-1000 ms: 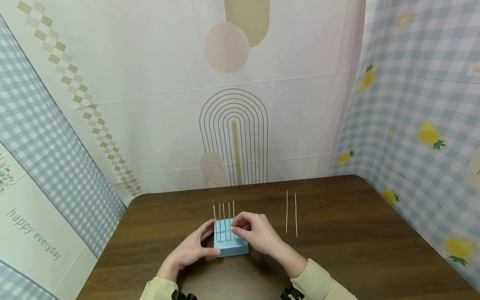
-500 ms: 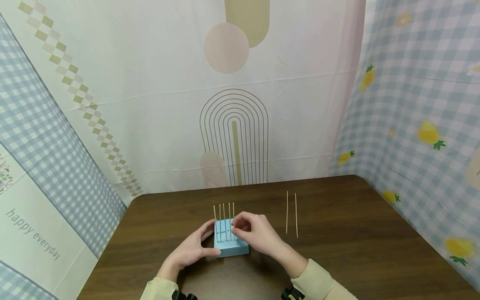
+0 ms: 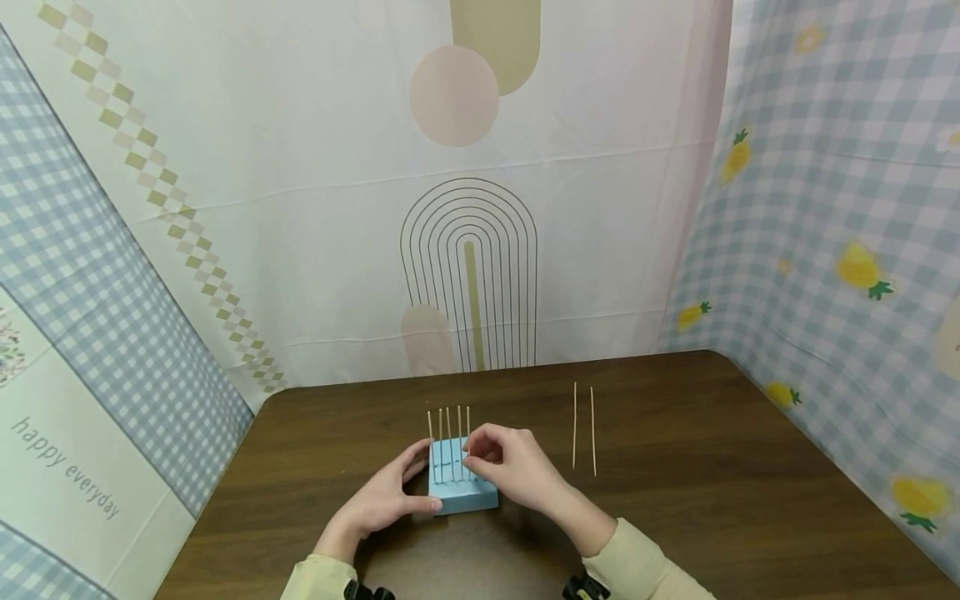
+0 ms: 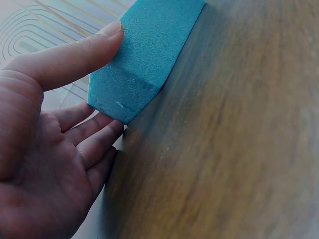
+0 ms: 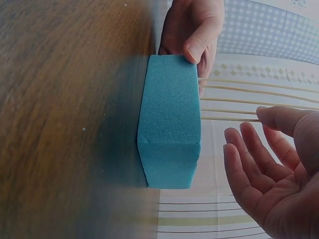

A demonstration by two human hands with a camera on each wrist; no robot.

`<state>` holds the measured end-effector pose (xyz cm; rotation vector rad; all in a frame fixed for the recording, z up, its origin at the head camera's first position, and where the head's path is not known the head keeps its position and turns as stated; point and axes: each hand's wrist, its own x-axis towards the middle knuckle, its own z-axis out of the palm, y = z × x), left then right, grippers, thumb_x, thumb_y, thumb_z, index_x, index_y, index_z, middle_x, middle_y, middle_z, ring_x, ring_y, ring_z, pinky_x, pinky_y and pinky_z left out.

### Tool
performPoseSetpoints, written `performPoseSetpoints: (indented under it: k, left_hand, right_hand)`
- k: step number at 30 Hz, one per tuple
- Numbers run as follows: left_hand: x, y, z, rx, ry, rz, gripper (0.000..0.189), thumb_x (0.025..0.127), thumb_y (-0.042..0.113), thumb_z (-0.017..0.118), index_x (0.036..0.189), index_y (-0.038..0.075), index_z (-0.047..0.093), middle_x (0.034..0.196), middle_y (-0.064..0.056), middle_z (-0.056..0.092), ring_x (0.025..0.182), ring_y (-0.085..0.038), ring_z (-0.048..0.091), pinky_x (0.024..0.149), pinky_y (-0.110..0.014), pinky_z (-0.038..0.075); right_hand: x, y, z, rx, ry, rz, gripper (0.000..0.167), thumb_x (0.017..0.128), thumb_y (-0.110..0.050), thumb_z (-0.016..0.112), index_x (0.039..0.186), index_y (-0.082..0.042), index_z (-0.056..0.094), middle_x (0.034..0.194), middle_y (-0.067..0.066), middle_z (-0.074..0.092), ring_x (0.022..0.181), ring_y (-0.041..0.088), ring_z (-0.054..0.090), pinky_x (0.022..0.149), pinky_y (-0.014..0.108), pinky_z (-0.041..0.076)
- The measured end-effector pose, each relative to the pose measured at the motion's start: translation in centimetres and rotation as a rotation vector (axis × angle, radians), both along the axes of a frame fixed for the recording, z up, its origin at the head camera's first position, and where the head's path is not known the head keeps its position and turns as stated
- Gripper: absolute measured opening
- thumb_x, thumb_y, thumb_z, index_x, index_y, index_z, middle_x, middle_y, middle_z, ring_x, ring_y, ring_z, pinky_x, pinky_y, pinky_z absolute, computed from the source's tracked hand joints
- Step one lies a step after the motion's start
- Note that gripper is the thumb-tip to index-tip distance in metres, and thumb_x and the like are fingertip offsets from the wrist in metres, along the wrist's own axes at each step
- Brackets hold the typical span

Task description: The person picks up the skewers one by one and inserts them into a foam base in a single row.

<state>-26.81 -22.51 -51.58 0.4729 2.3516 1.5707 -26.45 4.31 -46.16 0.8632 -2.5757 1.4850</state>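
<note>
Two printed words, "happy everyday", on left cloth (image 3: 56,492). Five upright sticks (image 3: 450,425) in blue block (image 3: 466,502), long axes vertical. Block on table (image 3: 675,467). Right hand (image 3: 517,467): thumb and finger pinching rightmost stick (image 5: 229,119). Left hand (image 3: 382,497): clamped on block's left side. Loose sticks (image 3: 593,432), right, pointing away from person.

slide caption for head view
Left hand grips a blue rectangular foam block while right hand pinches one of five thin wooden sticks upright in it; two more lie on the brown table.
</note>
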Motion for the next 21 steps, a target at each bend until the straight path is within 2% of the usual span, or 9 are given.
performPoseSetpoints:
  k: [14,21]
  left_hand:
    - [-0.02,-0.02,0.04,0.004,0.003,-0.001,0.105,0.089,0.020,0.090,0.169,0.002,0.025,0.170,-0.023,0.032,0.156,-0.041,0.034,0.122,-0.059,0.025]
    - [-0.03,0.00,-0.05,0.006,0.002,0.003,0.105,0.088,0.020,0.091,0.169,0.003,0.026,0.171,-0.023,0.032,0.156,-0.041,0.034,0.122,-0.059,0.025]
  right_hand:
    - [-0.01,0.11,0.18,-0.006,0.000,0.015,0.008,0.100,-0.014,0.078,0.106,-0.011,0.074,0.094,-0.007,0.074,0.084,0.009,0.069,0.074,0.027,0.057]
    - [-0.42,0.93,0.55,0.013,-0.021,0.038,0.019,0.098,-0.018,0.081,0.113,-0.008,0.074,0.098,-0.008,0.075,0.088,0.010,0.071,0.078,0.029,0.058]
